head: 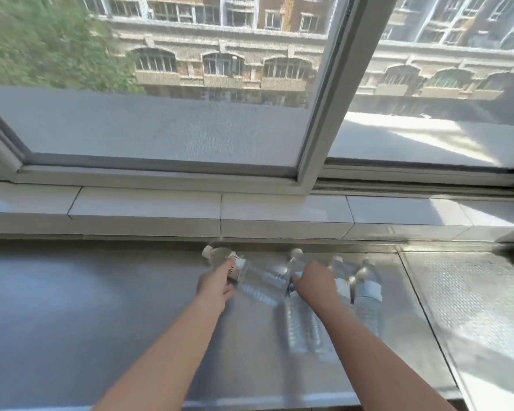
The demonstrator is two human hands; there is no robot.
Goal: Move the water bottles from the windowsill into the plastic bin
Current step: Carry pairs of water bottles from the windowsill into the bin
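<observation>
Several clear water bottles with white caps stand on the metal windowsill (101,292) under the window. My left hand (217,281) is shut on the leftmost bottle (250,277), which is tilted with its cap pointing up and left. My right hand (312,281) grips the label area of a second bottle (301,324). Two more bottles (368,292) stand just right of that hand, partly hidden by it. The picture is blurred by motion. No plastic bin is in view.
A white tiled ledge (149,209) and the window frame (312,143) run behind the bottles. A perforated metal panel (463,298) lies to the right. The sill's front edge (309,400) is near the bottom.
</observation>
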